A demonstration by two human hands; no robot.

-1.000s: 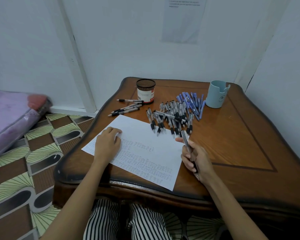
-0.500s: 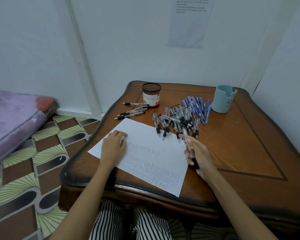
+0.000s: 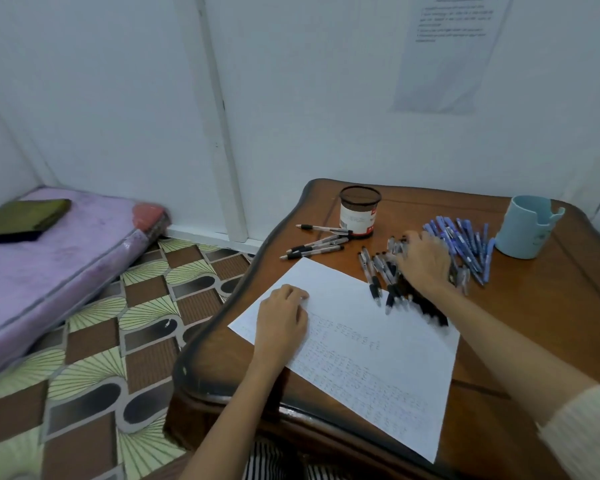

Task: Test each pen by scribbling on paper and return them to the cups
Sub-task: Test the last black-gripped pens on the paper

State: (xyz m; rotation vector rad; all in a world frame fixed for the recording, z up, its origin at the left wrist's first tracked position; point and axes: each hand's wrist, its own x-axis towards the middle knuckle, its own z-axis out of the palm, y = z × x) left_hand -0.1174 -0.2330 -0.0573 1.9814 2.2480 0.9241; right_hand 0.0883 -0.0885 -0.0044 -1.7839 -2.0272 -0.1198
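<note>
Atop black pens (image 3: 378,271), right hand (image 3: 425,259) palm-down

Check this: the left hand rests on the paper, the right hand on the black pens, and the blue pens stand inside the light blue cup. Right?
No. The head view shows the blue pens lying on the table beside the light blue cup, not inside it. Otherwise correct.

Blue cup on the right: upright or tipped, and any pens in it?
Upright: the blue cup stands on its base, mouth up. Nothing sticks out above its rim; its inside is hidden.
</note>
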